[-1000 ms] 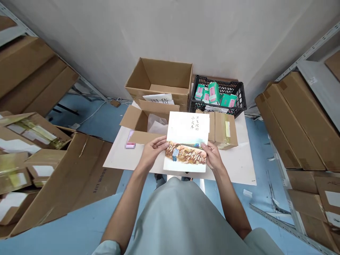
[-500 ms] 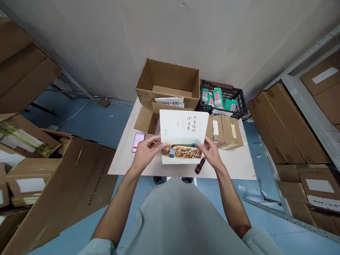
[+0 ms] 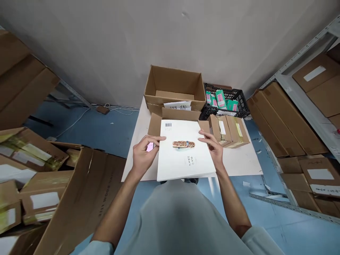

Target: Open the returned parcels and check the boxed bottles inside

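Note:
A white book with a small picture and a barcode faces up between both hands, above the near part of the table. My left hand pinches its left edge, fingers closed with the thumb below. On the right edge, my right hand holds the book between thumb and fingers. Behind the book lies an open carton, partly covered by it. A phone with a pink screen shows through the gap of my left hand.
A large open box stands by the wall, beside a black crate of green and pink packs. Two taped cartons sit on the table at the right. Stacked boxes flank both sides.
The book has been flipped from its illustrated cover to the side with the barcode and is lower and nearer my body. The view has shifted slightly left. The red and black tool is now hidden.

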A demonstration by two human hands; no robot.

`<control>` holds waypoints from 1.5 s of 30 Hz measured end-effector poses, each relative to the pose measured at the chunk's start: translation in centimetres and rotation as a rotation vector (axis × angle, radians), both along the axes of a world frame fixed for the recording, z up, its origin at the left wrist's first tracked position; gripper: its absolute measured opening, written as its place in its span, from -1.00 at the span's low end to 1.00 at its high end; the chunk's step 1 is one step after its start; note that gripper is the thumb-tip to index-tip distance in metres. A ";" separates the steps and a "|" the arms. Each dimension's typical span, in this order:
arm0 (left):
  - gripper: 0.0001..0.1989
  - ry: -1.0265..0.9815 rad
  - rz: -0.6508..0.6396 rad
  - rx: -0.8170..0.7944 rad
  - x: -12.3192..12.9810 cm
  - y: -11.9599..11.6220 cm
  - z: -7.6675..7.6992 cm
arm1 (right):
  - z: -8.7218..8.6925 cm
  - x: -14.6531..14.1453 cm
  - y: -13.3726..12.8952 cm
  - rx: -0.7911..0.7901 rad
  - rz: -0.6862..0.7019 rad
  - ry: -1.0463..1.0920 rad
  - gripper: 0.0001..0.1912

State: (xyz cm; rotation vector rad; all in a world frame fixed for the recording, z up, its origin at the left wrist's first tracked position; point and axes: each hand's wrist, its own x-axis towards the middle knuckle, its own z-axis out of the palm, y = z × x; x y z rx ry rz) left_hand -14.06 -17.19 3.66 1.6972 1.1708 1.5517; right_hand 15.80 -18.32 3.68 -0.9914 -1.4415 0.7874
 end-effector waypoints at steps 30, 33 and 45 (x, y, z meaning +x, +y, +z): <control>-0.62 0.048 0.135 -0.360 0.1 5.4 4.5 | 2.9 -3.5 5.2 -0.347 -0.214 0.065 -0.36; -0.60 0.120 0.105 -0.396 0.8 5.6 3.5 | 1.7 -2.9 5.7 -0.366 -0.226 0.040 -0.32; -0.30 -0.076 0.013 -0.387 2.6 6.3 0.7 | -2.8 1.1 5.5 -0.488 -0.045 0.186 -0.19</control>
